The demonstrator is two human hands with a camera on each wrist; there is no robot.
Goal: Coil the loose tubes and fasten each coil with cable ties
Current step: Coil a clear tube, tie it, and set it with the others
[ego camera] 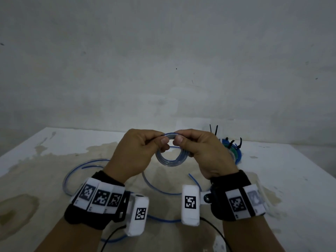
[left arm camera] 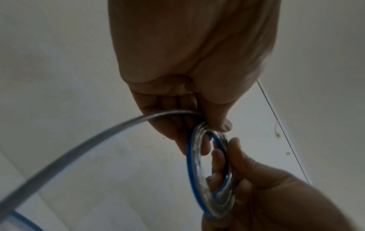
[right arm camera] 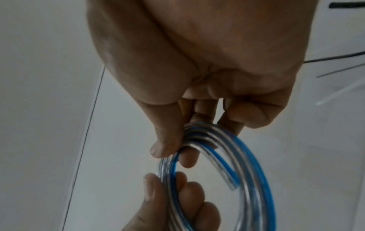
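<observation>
I see my left hand (ego camera: 134, 153) and right hand (ego camera: 205, 151) raised, both pinching the tube coil (ego camera: 170, 161); the coil's top arc is hidden by my fingers.

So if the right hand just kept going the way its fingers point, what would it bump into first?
Most likely the left hand: the right hand points at it across the coil they both pinch, fingertips nearly touching. Depth looks about equal.

No legible text, brand or number appears in any view. The white wrist bands (ego camera: 99, 197) and camera housings (ego camera: 190, 204), lower centre of the frame, carry only black-and-white square marker codes.
</observation>
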